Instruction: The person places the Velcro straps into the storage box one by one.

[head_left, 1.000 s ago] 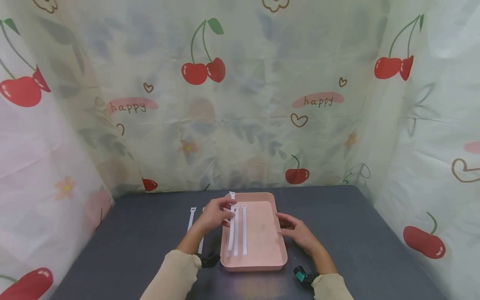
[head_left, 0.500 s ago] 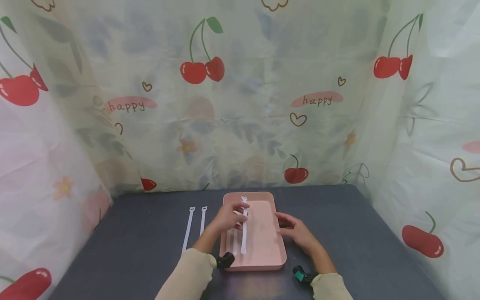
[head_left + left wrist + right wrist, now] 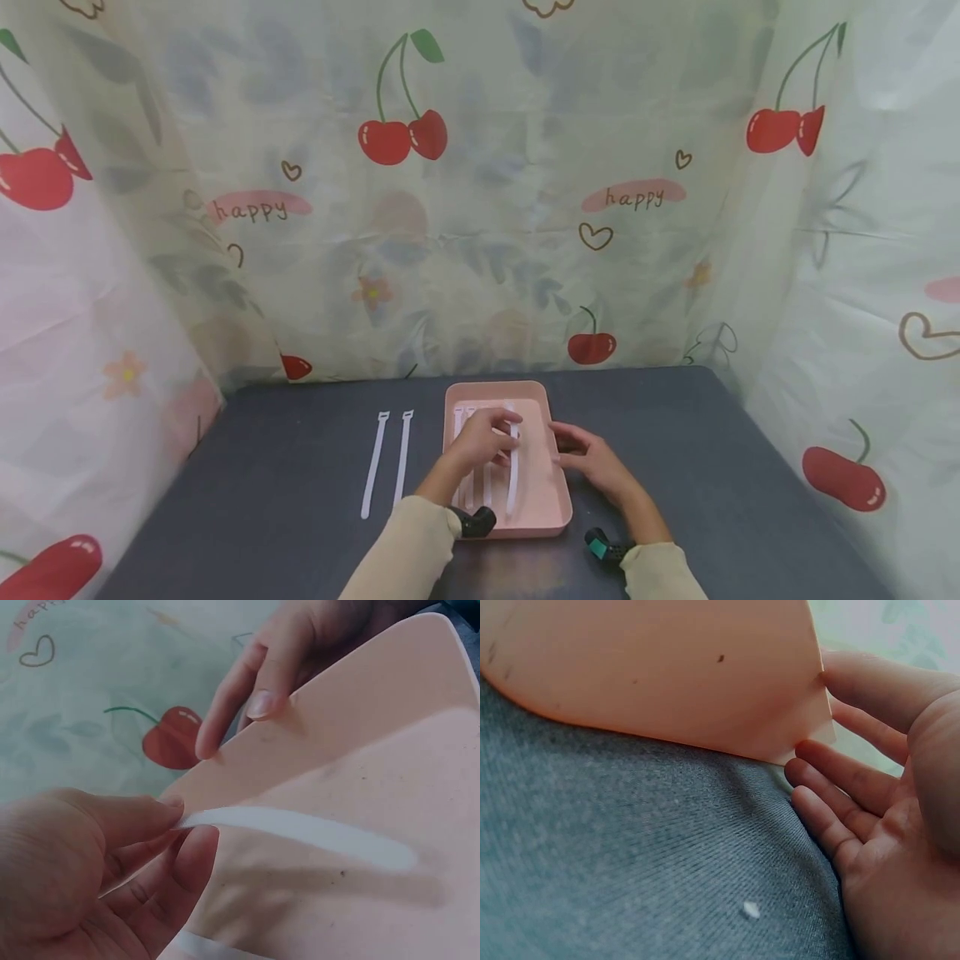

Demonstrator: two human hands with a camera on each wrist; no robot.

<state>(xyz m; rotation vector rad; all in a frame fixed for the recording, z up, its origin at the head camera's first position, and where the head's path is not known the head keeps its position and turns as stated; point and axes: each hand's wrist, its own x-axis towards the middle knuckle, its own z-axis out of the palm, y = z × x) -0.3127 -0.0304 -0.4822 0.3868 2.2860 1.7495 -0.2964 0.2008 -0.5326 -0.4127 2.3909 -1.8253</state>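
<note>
My left hand (image 3: 480, 440) is over the pink tray (image 3: 542, 492), pinching a white cable tie (image 3: 315, 832) between thumb and fingers. The tie's tail arches down toward the tray floor, its shadow just beneath it. Several similar white ties (image 3: 487, 483) lie lengthwise in the tray's left half, partly hidden by my left hand and wrist. At the tray's right side, my right hand (image 3: 600, 468) touches the rim with its thumb and fingertips, the fingers loosely extended and apart.
Left of the tray, two more white cable ties, an outer one (image 3: 372, 471) and an inner one (image 3: 403, 454), lie on the dark table (image 3: 285, 500). A cherry-patterned curtain (image 3: 480, 250) surrounds the table at the back and sides.
My left hand has moved right across the tray; the pinched tie now sits right of the others, its head end lower. The two ties on the table are uncovered. My right hand stays put.
</note>
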